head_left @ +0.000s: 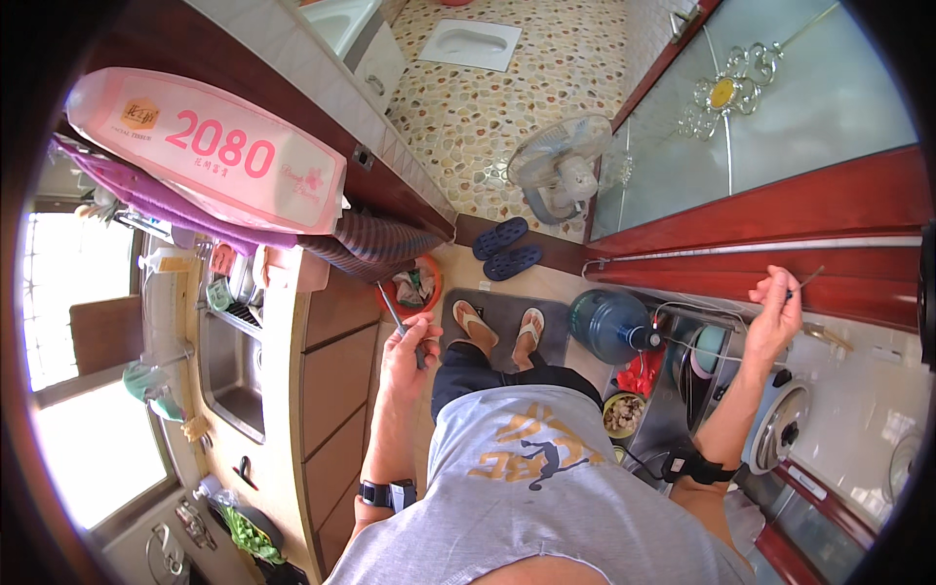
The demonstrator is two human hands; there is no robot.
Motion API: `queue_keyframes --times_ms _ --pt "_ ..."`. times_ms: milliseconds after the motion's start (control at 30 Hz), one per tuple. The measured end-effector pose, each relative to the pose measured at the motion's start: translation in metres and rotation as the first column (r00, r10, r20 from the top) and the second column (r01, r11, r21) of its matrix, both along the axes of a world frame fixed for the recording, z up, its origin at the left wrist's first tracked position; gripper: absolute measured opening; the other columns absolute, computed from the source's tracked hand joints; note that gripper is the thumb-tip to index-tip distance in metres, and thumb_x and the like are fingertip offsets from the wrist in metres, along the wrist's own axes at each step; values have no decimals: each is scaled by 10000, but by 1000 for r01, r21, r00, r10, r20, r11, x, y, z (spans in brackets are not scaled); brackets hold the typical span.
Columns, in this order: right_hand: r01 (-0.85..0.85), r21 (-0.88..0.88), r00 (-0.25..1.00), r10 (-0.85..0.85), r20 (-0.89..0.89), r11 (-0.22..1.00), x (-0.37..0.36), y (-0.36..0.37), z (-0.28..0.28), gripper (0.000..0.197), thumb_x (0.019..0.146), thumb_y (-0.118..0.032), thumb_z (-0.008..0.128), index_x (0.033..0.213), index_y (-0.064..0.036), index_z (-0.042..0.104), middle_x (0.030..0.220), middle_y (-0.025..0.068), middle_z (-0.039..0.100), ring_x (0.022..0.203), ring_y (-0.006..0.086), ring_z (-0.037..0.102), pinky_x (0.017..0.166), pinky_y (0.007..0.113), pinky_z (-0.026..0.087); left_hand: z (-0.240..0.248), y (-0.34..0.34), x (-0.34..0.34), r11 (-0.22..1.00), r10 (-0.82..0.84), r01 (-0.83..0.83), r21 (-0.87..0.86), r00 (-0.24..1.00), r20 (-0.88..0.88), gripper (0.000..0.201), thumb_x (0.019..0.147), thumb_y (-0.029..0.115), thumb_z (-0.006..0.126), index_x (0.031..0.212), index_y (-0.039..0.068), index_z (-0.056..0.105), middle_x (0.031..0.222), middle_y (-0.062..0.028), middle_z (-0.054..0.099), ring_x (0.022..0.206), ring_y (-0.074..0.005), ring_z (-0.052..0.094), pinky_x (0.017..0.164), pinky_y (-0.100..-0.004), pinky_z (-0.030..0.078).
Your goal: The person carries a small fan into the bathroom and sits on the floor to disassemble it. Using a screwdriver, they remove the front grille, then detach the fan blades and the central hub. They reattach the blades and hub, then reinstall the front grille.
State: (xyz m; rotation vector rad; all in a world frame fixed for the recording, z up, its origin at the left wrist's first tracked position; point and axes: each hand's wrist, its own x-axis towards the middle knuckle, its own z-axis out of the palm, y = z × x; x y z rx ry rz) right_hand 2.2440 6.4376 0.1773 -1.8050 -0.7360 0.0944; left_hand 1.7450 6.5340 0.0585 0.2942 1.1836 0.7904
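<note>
My left hand [409,347] is closed round the dark handle of a screwdriver [392,306], whose metal shaft points up and to the left, toward a dark striped cloth [375,244]. Raised at the right, my right hand [777,310] pinches a thin rod [811,278] with a small dark blue part at the fingers; its exact kind is too small to tell. That hand is in front of a red door frame [760,214] with a pale rail running along it. A pink-and-white tissue pack [214,146] is at the upper left, above a purple cloth [156,200].
A blue water bottle [606,327] stands right of my feet, near a bowl of food [622,414]. Dark blue clogs [507,250], a fan [564,171] and an orange basin [426,278] lie ahead. The sink [234,380] is left; a lidded pot [777,424] is right.
</note>
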Motion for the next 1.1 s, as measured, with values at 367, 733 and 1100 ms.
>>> queue_keyframes --times_ms 367,733,1100 --pt "51 -120 855 19 519 991 -3 26 43 267 1045 -218 556 1032 14 688 829 103 711 625 176 661 625 309 543 7 -2 12 999 25 -24 45 1000 -6 203 985 195 646 1134 60 677 901 -64 721 636 -103 613 513 -240 431" --pt "187 -93 783 -91 615 978 8 41 38 283 1036 -281 575 995 -31 701 806 84 721 607 177 657 584 324 522 -2 32 -2 998 -10 10 69 1000 0 198 987 201 639 1129 67 673 893 -58 716 632 -101 605 509 -242 419" --pt "144 -71 783 -70 618 987 13 38 36 276 1040 -280 560 1007 -38 689 774 66 696 575 167 628 574 320 510 -7 30 -18 991 23 -34 131 997 80 175 997 199 629 1118 80 670 882 -45 724 630 -95 609 503 -231 427"
